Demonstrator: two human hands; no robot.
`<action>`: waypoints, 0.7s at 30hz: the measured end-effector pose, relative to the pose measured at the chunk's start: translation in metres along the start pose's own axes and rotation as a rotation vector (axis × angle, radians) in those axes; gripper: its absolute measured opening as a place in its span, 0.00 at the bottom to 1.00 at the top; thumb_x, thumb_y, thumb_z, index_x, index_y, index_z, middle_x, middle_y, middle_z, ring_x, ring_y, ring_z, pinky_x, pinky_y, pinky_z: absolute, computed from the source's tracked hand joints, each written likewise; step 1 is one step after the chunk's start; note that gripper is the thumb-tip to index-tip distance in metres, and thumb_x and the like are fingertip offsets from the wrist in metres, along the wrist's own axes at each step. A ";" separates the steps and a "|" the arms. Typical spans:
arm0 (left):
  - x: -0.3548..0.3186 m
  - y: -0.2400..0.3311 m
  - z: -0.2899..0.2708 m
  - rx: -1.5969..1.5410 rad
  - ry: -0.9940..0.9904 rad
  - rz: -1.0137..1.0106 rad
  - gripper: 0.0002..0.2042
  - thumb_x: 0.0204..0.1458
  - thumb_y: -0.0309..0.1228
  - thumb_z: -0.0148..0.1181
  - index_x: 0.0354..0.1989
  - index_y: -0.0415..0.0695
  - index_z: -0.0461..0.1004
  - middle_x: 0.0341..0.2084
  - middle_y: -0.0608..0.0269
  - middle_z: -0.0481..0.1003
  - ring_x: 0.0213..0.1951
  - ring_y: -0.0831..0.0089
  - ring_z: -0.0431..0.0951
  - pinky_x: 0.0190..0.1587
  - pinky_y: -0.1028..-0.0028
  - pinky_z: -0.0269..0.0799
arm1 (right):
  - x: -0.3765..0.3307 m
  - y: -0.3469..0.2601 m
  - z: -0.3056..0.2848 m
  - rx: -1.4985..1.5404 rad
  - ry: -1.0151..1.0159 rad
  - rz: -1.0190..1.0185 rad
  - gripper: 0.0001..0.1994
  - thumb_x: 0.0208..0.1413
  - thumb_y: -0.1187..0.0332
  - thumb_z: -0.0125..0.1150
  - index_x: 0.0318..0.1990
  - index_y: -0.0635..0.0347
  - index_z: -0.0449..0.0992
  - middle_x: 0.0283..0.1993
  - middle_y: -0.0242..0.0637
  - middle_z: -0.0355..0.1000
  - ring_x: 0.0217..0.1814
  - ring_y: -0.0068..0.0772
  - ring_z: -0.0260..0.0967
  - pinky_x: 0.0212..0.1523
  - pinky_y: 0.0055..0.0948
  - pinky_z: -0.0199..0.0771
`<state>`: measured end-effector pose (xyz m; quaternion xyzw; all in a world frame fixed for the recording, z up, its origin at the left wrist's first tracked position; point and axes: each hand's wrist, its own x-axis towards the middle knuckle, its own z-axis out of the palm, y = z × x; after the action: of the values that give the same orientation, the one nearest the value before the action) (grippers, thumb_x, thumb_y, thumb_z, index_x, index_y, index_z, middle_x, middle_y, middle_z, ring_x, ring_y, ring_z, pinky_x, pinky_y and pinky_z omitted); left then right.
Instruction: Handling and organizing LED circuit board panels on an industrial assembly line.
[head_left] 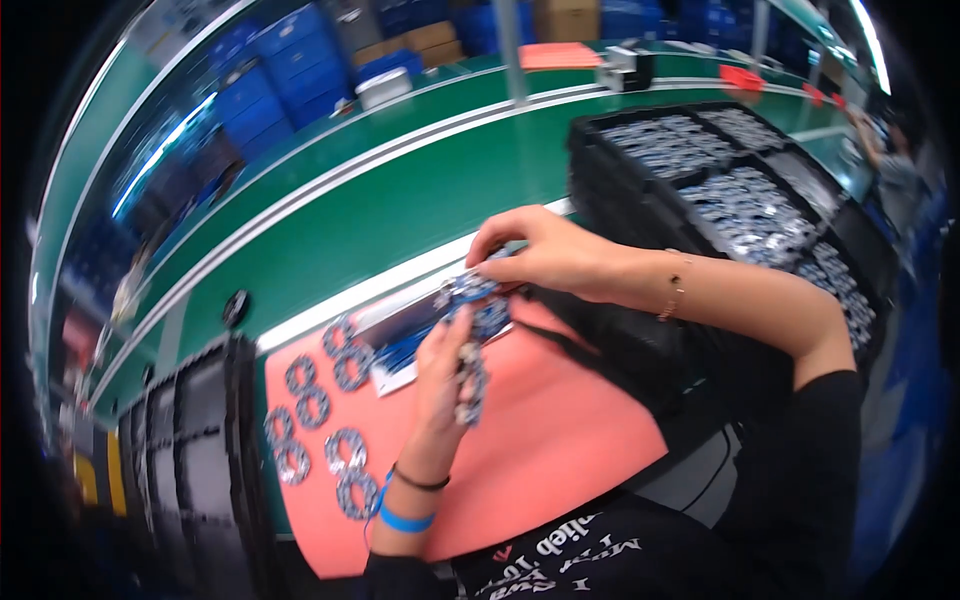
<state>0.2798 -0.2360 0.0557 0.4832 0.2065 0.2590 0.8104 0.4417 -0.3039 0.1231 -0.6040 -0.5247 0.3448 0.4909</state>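
My left hand (pixel 443 362) is closed around ring-shaped metal parts above the pink mat; one silvery ring (pixel 471 385) shows along its palm side. My right hand (pixel 545 252) reaches in from the right, with fingers and thumb pinched on a silver-and-blue ring part (pixel 474 287) just above the left fingertips. Motion blur hides how many parts are between the hands. Behind the left hand is a pale open box (pixel 398 380) with blue pieces in it. Several metal rings (pixel 347 452) lie in pairs on the mat to the left.
The pink mat (pixel 560 420) lies on the green bench (pixel 400 190). A black crate (pixel 690 200) full of metal rings stands at right; a stack of black divided trays (pixel 190 460) stands at left. A small black ring (pixel 236 308) lies beyond. Another person (pixel 895 165) is at far right.
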 end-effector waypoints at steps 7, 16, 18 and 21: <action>-0.007 0.001 -0.007 -0.004 0.007 -0.001 0.14 0.57 0.38 0.44 0.40 0.40 0.68 0.12 0.71 0.65 0.05 0.89 0.52 0.09 0.85 0.50 | -0.014 -0.034 -0.209 0.147 0.804 -0.295 0.09 0.50 0.76 0.50 0.39 0.67 0.71 0.33 0.40 0.70 0.33 0.27 0.69 0.31 0.23 0.72; 0.008 -0.007 -0.010 -0.048 -0.019 -0.026 0.13 0.57 0.38 0.44 0.40 0.40 0.67 0.27 0.55 0.75 0.05 0.89 0.54 0.08 0.86 0.50 | -0.188 0.070 -0.417 -0.430 1.717 0.810 0.23 0.34 0.54 0.67 0.36 0.62 0.75 0.41 0.43 0.72 0.45 0.36 0.71 0.44 0.30 0.71; 0.009 -0.008 -0.011 -0.037 0.008 -0.033 0.13 0.57 0.38 0.44 0.39 0.40 0.67 0.27 0.56 0.75 0.05 0.89 0.54 0.08 0.86 0.51 | -0.172 0.079 -0.395 -0.473 1.625 0.793 0.13 0.34 0.63 0.68 0.26 0.60 0.76 0.26 0.36 0.74 0.28 0.27 0.72 0.29 0.24 0.73; 0.011 -0.011 -0.012 -0.009 0.001 -0.040 0.13 0.56 0.38 0.45 0.39 0.40 0.67 0.27 0.57 0.75 0.05 0.88 0.54 0.08 0.86 0.53 | -0.151 0.078 -0.371 -0.370 1.543 0.577 0.10 0.36 0.67 0.68 0.24 0.63 0.76 0.20 0.33 0.74 0.18 0.22 0.72 0.19 0.18 0.73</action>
<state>0.2834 -0.2253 0.0396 0.4754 0.2151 0.2439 0.8174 0.7787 -0.5337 0.1382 -0.8512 0.0847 -0.1438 0.4976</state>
